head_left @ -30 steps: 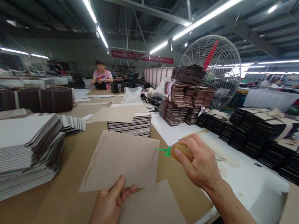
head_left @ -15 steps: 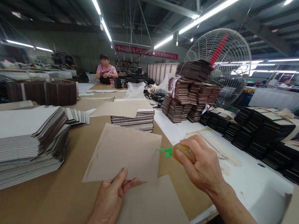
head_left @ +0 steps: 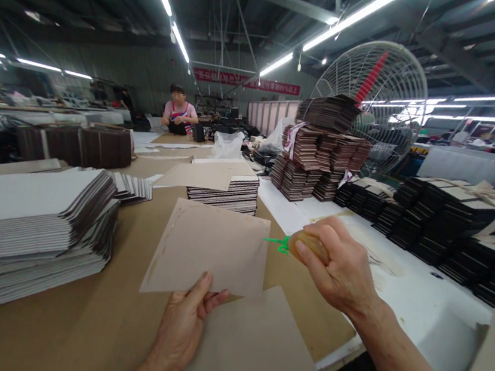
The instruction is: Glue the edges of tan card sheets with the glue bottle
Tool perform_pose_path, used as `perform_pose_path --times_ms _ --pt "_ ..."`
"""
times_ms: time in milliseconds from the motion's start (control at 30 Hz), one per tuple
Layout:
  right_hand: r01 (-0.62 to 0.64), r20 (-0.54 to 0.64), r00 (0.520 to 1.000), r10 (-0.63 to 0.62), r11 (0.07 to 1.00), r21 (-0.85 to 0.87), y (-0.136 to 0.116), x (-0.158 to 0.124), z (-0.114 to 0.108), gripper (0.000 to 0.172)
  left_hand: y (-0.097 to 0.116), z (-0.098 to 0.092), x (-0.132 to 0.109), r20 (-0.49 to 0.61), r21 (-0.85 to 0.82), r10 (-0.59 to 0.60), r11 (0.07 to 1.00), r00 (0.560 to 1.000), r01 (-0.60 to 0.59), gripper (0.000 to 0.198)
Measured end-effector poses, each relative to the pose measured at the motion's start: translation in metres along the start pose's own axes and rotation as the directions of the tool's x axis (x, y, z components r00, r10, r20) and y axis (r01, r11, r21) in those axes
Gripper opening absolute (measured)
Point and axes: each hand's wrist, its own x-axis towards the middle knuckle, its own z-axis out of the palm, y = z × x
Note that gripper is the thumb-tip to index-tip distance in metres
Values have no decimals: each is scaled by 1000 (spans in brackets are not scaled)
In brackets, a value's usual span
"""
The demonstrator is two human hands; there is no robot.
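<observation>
Brown-covered table fills the foreground. At left on it: a tall stack of pale boards. Nearer the middle, a plain lower board lies partly under the left forearm's side. Above it, tilted, is the beige held board, in front of the wearer.

Right hand: fingers curled closed round an amber squeeze bottle. Left hand: pinched shut on the near edge of the held board, thumb on top, fingers beneath.

Green nozzle points left; its tip overlaps the board's right edge in view. Contact: cannot tell. A thin glossy line, presumably adhesive, runs inside the left edge.

Technique, my judgement: keep the tip low and just inside the margin; squeeze lightly and evenly, drawing at constant pace so the bead neither pools nor breaks. Brace the board from below against dipping. Keep the left thumb clear of wet edges.
</observation>
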Motion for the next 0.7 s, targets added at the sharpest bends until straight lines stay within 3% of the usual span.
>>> perform_pose_path --times_ms 267,533,700 --pt "9 152 988 -17 999 51 -11 -10 0 16 1 -2 0 -5 -5 -9 1000 1000 9 26" --pt "50 -29 998 -49 999 13 -3 -1 2 16 1 -1 -1 -1 -7 2 1000 1000 -2 24" --pt "23 138 990 -31 998 62 -10 -12 2 16 2 0 1 -5 -16 23 1000 1000 -24 25"
